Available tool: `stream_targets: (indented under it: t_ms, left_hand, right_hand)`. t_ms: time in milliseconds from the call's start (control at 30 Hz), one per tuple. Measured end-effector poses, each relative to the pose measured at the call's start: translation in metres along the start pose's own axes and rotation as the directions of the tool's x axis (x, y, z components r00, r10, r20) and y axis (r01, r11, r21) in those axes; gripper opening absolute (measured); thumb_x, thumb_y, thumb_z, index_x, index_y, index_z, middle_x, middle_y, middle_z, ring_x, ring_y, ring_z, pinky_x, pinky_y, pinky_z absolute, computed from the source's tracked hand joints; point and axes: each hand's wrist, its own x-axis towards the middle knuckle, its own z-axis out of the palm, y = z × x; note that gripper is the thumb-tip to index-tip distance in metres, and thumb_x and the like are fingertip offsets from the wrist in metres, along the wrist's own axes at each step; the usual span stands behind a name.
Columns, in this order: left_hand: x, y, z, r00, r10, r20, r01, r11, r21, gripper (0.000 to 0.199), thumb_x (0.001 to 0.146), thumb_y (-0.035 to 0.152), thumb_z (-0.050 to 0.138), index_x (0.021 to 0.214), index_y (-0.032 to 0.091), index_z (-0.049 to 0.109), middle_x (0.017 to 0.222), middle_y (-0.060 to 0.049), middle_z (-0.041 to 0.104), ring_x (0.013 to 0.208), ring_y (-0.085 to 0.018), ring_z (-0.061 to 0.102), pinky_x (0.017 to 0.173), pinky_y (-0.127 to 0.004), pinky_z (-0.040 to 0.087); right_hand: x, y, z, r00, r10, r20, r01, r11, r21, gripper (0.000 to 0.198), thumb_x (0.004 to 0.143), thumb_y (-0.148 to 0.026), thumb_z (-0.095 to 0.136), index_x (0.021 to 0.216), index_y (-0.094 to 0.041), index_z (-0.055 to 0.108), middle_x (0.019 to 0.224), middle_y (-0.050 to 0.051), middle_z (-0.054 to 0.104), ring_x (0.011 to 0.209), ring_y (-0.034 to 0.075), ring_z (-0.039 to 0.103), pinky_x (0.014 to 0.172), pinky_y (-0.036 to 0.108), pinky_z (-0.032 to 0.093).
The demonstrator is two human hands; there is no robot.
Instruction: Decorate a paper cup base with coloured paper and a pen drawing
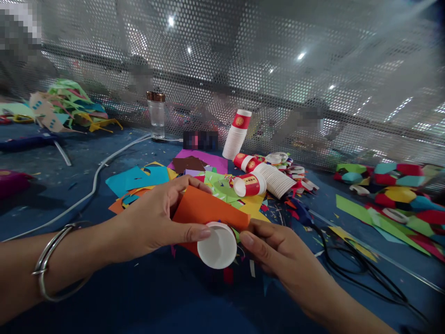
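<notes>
As hands (pixel 149 218) (pixel 278 243) flank orange paper (pixel 208 206) — the cup (pixel 218 248) sits between.

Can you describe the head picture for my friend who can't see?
A left hand holds a paper cup with orange paper over a blue table; the right hand touches the paper's edge. Behind are colorful paper scraps, more paper cups and a clear bottle.

The paper (pixel 210 209) is orange, the cup (pixel 217 249) white inside.
</notes>
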Motion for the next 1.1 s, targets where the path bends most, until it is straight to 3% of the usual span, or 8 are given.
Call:
stream_targets:
  t_ms: [167, 300, 600, 867, 1100]
  left_hand:
    - [0.0003, 0.0025, 0.0011, 0.999, 0.029, 0.013, -0.029, 0.998, -0.050, 0.059, 0.081, 0.033, 0.090, 0.125, 0.025, 0.051, 0.108, -0.001, 0.070, 0.092, -0.017, 0.071, 0.074, -0.023, 0.058]
    - [-0.0002, 0.0034, 0.0016, 0.996, 0.080, 0.034, -0.078, 0.996, -0.049, 0.051, 0.085, 0.030, 0.087, 0.123, 0.025, 0.053, 0.108, -0.001, 0.071, 0.092, -0.015, 0.071, 0.076, -0.023, 0.058]
    - [-0.0073, 0.0055, 0.0047, 0.993, 0.107, -0.056, -0.101, 0.990, 0.096, 0.057, 0.084, 0.033, 0.087, 0.128, 0.027, 0.051, 0.119, -0.003, 0.070, 0.103, -0.019, 0.072, 0.082, -0.025, 0.060]
    - [-0.0070, 0.0079, 0.0074, 0.984, 0.160, -0.081, -0.150, 0.981, 0.126, 0.055, 0.083, 0.032, 0.087, 0.126, 0.028, 0.052, 0.124, -0.002, 0.071, 0.103, -0.019, 0.072, 0.087, -0.028, 0.059]
    - [-0.0047, 0.0077, 0.0070, 0.991, 0.113, -0.065, -0.106, 0.989, 0.104, 0.056, 0.084, 0.034, 0.086, 0.128, 0.029, 0.051, 0.124, -0.001, 0.070, 0.104, -0.018, 0.071, 0.087, -0.029, 0.058]
  right_hand:
    - [-0.0011, 0.0006, -0.0002, 1.000, 0.007, -0.023, -0.008, 1.000, -0.014, 0.051, 0.097, -0.071, 0.060, 0.086, -0.021, 0.065, 0.069, -0.006, 0.038, 0.055, 0.008, 0.023, 0.044, 0.023, 0.017]
    - [-0.0020, 0.0018, 0.0001, 0.999, 0.035, -0.023, -0.034, 0.999, 0.002, 0.051, 0.096, -0.072, 0.060, 0.088, -0.021, 0.066, 0.072, -0.006, 0.041, 0.056, 0.008, 0.024, 0.044, 0.022, 0.018]
    - [-0.0018, 0.0010, 0.0021, 0.998, 0.037, -0.053, -0.035, 0.999, 0.033, 0.051, 0.095, -0.071, 0.063, 0.087, -0.021, 0.068, 0.070, -0.005, 0.040, 0.056, 0.009, 0.028, 0.045, 0.023, 0.021]
    - [-0.0009, 0.0007, -0.0001, 0.999, -0.013, -0.049, 0.014, 1.000, 0.023, 0.048, 0.096, -0.068, 0.063, 0.085, -0.021, 0.068, 0.070, -0.005, 0.040, 0.056, 0.009, 0.027, 0.045, 0.024, 0.021]
    - [-0.0016, -0.0011, 0.0024, 0.998, -0.007, -0.061, 0.009, 0.999, 0.044, 0.048, 0.097, -0.066, 0.063, 0.082, -0.021, 0.067, 0.068, -0.005, 0.039, 0.055, 0.010, 0.028, 0.045, 0.024, 0.021]
